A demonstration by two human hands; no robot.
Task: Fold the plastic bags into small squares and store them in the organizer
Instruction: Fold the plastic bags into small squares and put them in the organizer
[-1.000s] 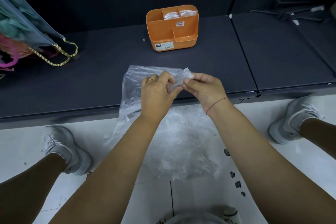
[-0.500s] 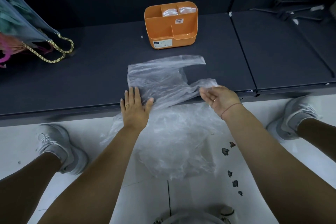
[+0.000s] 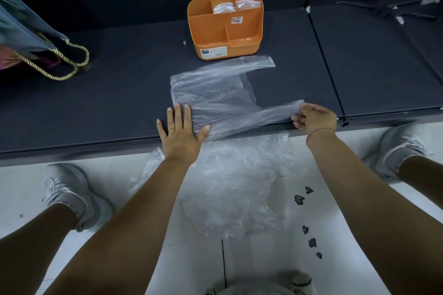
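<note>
A clear plastic bag point(image 3: 215, 93) lies spread flat on the dark shelf point(image 3: 119, 93), its two handles pointing right. My left hand point(image 3: 181, 129) presses flat on the bag's near left corner, fingers straight. My right hand point(image 3: 314, 118) pinches the end of the near handle at the shelf's front edge. An orange organizer point(image 3: 224, 31) stands just behind the bag; two folded clear bags point(image 3: 236, 6) sit in its back compartments. A heap of crumpled clear bags point(image 3: 239, 187) lies on the white floor below the shelf edge.
A bag with gold rope handles point(image 3: 55, 60) sits at the shelf's far left. Black hangers point(image 3: 395, 8) lie on the adjoining shelf panel at the right. My two grey shoes point(image 3: 69, 194) flank the heap. Small dark scraps point(image 3: 304, 196) dot the floor.
The bag, bunched between both hands a second ago, now lies spread flat. My left hand went flat onto its left corner; my right hand drew the near handle out rightward.
</note>
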